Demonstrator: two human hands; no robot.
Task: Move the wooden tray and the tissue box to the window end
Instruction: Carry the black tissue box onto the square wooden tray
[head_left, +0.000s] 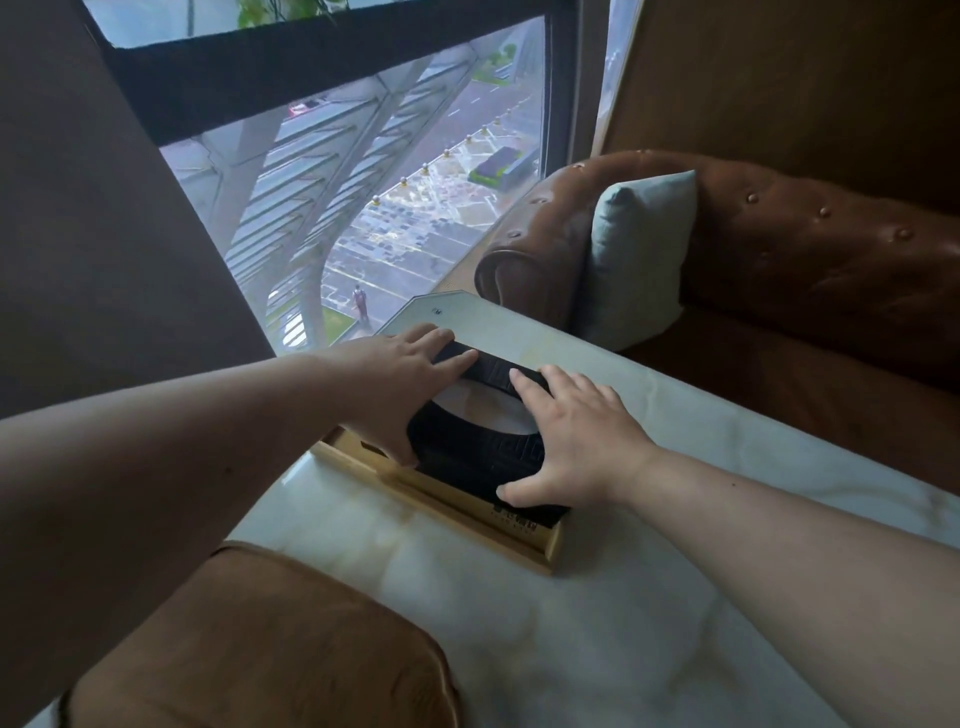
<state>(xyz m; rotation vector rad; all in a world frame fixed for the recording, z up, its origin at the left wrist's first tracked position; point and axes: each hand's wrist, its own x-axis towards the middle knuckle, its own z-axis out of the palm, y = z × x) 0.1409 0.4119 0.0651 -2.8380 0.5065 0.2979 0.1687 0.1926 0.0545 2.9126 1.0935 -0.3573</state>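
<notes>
A black textured tissue box (475, 457) with an oval white opening sits inside a light wooden tray (457, 506) on the pale marble table (597, 639). My left hand (400, 379) clasps the box's left end, thumb down its near side and fingers over the top. At the box's right end, my right hand (571, 441) holds it the same way, its thumb on the near face. The tray lies near the table's window end. Most of the tray is hidden under the box and my hands.
A large window (395, 197) runs behind the table's far end. A brown leather sofa (779, 249) with a grey cushion (639, 254) stands to the right. A brown cushioned seat (249, 649) is at the near left. Bare tabletop (452, 312) lies beyond the box.
</notes>
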